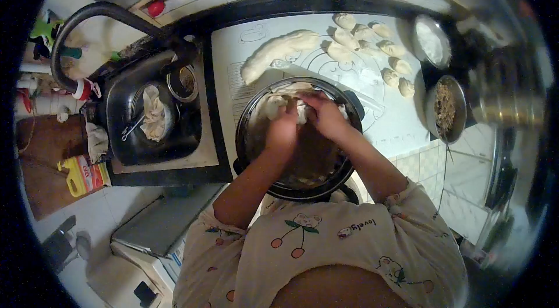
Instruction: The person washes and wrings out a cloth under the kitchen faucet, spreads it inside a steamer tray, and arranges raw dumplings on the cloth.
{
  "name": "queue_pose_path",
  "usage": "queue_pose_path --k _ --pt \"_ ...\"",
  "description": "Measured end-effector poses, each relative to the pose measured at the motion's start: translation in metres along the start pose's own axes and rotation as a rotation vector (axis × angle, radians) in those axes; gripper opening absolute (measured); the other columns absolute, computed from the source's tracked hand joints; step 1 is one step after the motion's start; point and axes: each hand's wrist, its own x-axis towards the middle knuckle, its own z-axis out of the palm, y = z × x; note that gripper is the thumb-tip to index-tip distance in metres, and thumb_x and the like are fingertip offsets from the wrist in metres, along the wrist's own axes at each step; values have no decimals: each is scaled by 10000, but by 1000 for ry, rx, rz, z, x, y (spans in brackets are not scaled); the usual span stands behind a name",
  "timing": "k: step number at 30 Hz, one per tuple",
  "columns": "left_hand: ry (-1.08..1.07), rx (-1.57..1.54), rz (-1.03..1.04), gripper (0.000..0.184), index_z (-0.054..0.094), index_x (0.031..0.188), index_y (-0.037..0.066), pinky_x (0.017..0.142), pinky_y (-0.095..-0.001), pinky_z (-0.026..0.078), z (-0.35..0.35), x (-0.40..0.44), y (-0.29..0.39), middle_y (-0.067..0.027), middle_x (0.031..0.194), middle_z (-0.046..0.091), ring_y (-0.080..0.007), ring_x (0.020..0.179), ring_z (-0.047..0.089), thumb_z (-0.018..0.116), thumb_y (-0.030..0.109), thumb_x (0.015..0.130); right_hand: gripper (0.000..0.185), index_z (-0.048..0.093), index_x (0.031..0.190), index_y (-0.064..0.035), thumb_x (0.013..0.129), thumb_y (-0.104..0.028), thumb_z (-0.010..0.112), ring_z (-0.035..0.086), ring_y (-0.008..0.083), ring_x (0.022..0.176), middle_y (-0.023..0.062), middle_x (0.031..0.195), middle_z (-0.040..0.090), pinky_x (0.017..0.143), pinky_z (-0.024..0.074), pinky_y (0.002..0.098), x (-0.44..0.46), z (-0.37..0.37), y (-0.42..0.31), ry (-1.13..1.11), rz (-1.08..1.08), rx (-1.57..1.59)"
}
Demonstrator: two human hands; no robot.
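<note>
Over the dark pot (298, 187), both hands (298, 118) close together, fingers inward.

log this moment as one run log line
left hand + right hand: at pale dough inside pot, grip unclear | mat: dough roll, small dough pieces | right of mat: white powder, brown crumbly mix
</note>
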Motion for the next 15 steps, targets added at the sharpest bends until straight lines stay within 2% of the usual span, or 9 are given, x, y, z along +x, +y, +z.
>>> queue_pose_path --k 1,4,7,10,11,14,15 --pt "6 9 -3 570 392 1266 68 675 -407 494 5 2 -3 -207 1070 496 -353 838 578 582 49 729 383 561 1140 -77 764 -8 527 527 359 999 212 1101 532 863 427 372 0 -1 1 -10 -58 15" --pt "29 12 35 546 407 1251 70 682 -410 492 3 2 -5 -193 1070 500 -349 806 582 578 47 734 405 556 1146 -83 753 14 532 526 364 995 195 1100 533 867 429 380 -2 -6 5 -87 -117 29" --pt "148 2 127 537 421 1238 75 679 -409 490 3 2 -3 -173 1074 505 -334 808 584 591 59 729 417 546 1156 -83 748 4 541 514 358 1016 190 1101 532 890 418 381 -5 -13 -7 -68 -9 52" --pt "123 93 77 533 430 1233 91 688 -402 488 -5 2 0 -152 1093 505 -315 836 580 603 82 729 441 527 1177 -81 744 0 549 506 357 1027 195 1100 529 909 406 382 -4 -4 -2 -19 -37 33" --pt "44 149 -2 542 424 1254 118 751 -398 477 -5 0 1 -125 1145 490 -295 957 546 599 119 742 457 517 1186 -76 737 -5 558 502 359 1029 200 1101 524 919 397 386 -7 1 0 -9 -1 1" --pt "135 347 93 587 405 1287 136 832 -411 446 -15 -10 17 -106 1231 450 -286 1074 484 611 150 737 429 518 1170 -62 745 -23 560 519 362 1009 203 1123 511 888 420 383 -15 -32 -25 40 48 90" --pt "95 462 130 629 387 1311 146 874 -437 416 -5 -11 10 -100 1289 412 -290 1141 430 623 173 729 389 537 1131 -46 744 -27 569 538 362 972 198 1092 531 853 442 382 -19 -50 -33 195 -56 81"
